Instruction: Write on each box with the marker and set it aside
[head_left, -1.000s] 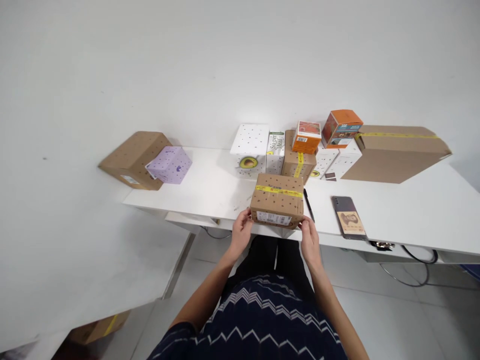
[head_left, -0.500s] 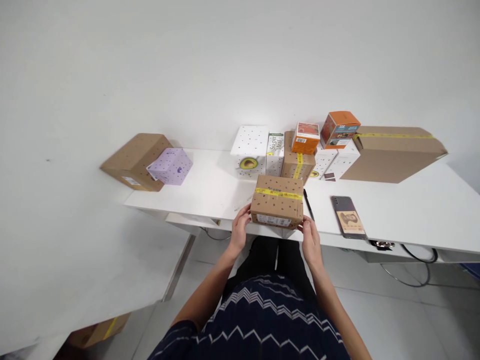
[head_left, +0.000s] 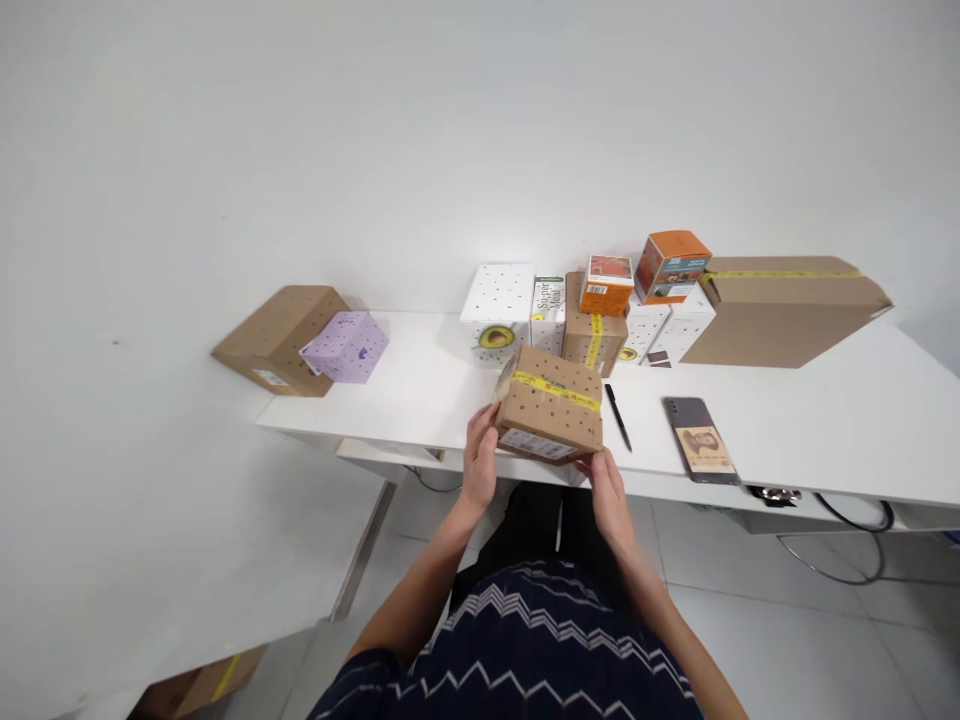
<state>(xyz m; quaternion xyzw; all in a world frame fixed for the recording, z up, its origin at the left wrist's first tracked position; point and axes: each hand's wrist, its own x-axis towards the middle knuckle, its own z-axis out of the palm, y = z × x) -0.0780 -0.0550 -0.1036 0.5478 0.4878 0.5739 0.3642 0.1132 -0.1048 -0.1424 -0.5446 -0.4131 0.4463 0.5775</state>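
held: brown taped box [head_left: 550,415] tilted at tabletop [head_left: 825,420] front edge | left hand [head_left: 480,462] clasped its left end, right hand [head_left: 606,490] cupped its near right corner | progress: box lifted, tape unbroken | surface: white, pen [head_left: 618,416] and phone [head_left: 700,440] beside, boxes along back edge | room: white wall, tiled floor

Looks like some kind of plain office or packing room. There's a long white desk [head_left: 825,420] against a bare white wall [head_left: 375,130], pale floor tiles [head_left: 787,640] underneath and cables [head_left: 847,535] hanging below the desktop. A row of small cartons [head_left: 592,310] and a big flat cardboard box [head_left: 787,310] sit along the back, with a phone [head_left: 697,440] and a pen [head_left: 619,417] lying nearby.
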